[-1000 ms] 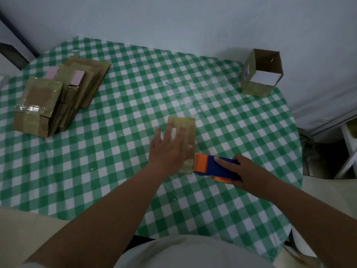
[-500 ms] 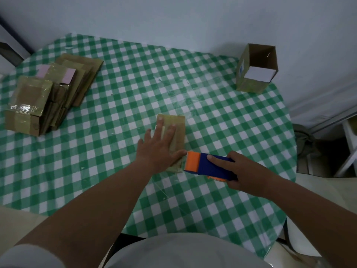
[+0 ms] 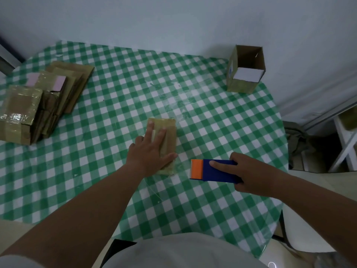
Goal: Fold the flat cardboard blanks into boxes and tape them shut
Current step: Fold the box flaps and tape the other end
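Brown flat taped cardboard box [image 3: 167,132] lies on green-checked tabletop [image 3: 108,132], pressed under left hand [image 3: 149,151], fingers straight, no grip. Right hand [image 3: 249,174], just right of box, grip closed around blue-and-orange tape dispenser [image 3: 210,170].

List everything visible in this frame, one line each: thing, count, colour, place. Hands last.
taped box: one, brown, table centre, under the left hand.
tape dispenser: one, blue with orange end, right of the taped box, apart from it.
open box: one, brown with a white flap inside, far right of the table, upright.
cardboard stack: one pile, brown with pink patches, far left.
tablecloth: one, green and white check, over the table.
left hand: flat, fingers straight, presses on the taped box.
right hand: holds the tape dispenser, forefinger along its top.
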